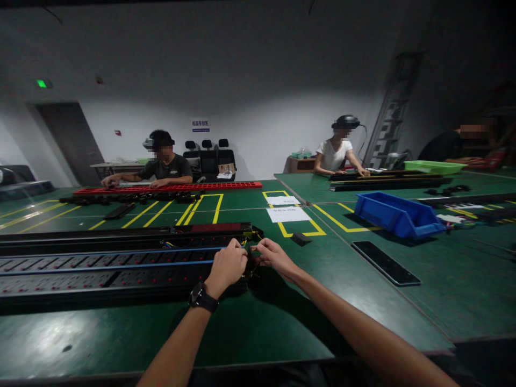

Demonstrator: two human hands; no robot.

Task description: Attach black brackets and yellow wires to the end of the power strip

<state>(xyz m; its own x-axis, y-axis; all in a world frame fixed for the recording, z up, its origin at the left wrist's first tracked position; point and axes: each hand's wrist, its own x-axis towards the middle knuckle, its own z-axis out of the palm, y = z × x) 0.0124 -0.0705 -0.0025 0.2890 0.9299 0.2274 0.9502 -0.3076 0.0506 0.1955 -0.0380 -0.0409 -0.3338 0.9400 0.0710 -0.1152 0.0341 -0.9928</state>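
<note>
A long black socket strip (149, 277), with rows of outlets and small red dots, lies across the left of the green table. Blue lines (169, 267) run lengthwise along it. At its right end, yellow wires (260, 236) and dark parts show between my hands. My left hand (229, 262), wearing a black watch at the wrist, is closed at that end, its fingertips partly hidden. Close beside it, my right hand (276, 257) pinches around the wire ends; what exactly it holds is too small to make out. Behind the strip lies a dark channel (121, 235).
A blue bin (397, 215) and a black phone (385, 263) lie to the right. Paper sheets (287, 214) and a small dark block (301, 238) sit ahead. Across the table, people work at a red rail (169, 188) and black strips (387, 180). A green tray (435, 167) stands farther right.
</note>
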